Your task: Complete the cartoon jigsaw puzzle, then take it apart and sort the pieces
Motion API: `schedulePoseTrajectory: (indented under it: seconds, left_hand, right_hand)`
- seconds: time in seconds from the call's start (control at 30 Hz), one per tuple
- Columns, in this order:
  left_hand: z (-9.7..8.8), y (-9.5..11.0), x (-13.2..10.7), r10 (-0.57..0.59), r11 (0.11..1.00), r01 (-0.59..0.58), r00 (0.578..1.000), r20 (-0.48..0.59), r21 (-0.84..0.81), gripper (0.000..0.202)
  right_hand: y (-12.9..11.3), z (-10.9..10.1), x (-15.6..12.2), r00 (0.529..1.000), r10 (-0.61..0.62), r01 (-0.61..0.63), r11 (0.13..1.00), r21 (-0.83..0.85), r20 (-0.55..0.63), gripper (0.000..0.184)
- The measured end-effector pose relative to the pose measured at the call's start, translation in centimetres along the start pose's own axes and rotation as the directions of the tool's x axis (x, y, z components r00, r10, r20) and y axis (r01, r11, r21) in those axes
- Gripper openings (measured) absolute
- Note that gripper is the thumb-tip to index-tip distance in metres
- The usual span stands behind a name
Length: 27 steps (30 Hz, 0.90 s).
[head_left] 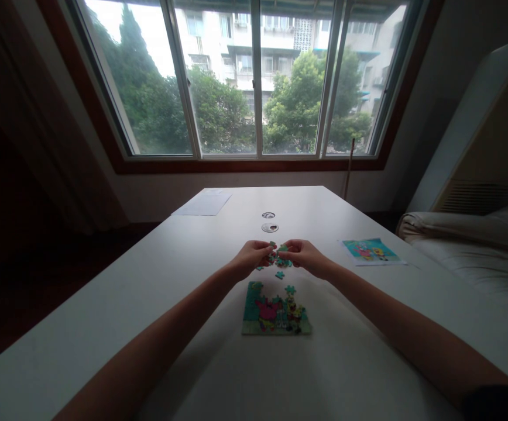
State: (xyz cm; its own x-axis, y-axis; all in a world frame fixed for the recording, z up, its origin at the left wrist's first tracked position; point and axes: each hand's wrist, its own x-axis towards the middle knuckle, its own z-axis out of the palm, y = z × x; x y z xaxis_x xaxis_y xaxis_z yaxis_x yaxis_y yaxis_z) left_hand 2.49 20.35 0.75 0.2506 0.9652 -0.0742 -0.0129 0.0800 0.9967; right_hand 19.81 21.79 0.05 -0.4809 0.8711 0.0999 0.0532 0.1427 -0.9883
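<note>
Over a small heap of loose jigsaw pieces [284, 262], my left hand [250, 258] is closed with a green puzzle piece [272, 244] at its fingertips. Facing it, my right hand [305, 256] pinches another greenish puzzle piece [282, 248]. One single loose piece [280, 275] lies just nearer to me than the heap. Closer still is a partly joined jigsaw puzzle [275, 316] with a pink figure and a yellow figure. Its upper middle and right have gaps, and a teal piece [290, 289] lies at its top right.
A printed cartoon picture [370, 250] lies on the white table [184, 292] to the right. White paper sheets [203, 203] rest at the far left. Two round discs [270, 227] are beyond my hands. A padded couch [464, 240] stands right of the table, and a window [258, 88] lies ahead.
</note>
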Motion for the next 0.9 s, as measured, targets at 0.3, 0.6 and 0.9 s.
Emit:
schedulePoseTrajectory:
  seconds: [0.3, 0.6, 0.9]
  left_hand:
    - [0.04, 0.12, -0.36, -0.02, 0.998, 0.038, 0.958, 0.285, -0.058, 0.032]
    - [-0.29, -0.55, 0.32, 0.052, 0.996, -0.068, 0.964, 0.259, 0.054, 0.031]
    - [-0.06, 0.26, 0.01, 0.213, 0.94, -0.26, 0.953, 0.215, 0.219, 0.027]
  right_hand:
    - [0.32, -0.07, 0.23, 0.995, 0.021, -0.027, 0.998, -0.055, -0.097, 0.036]
    - [0.01, -0.02, -0.06, 0.998, 0.021, -0.018, 0.999, 0.04, -0.055, 0.038]
    - [-0.32, 0.08, -0.16, 0.966, 0.25, -0.254, 0.899, 0.356, 0.056, 0.027]
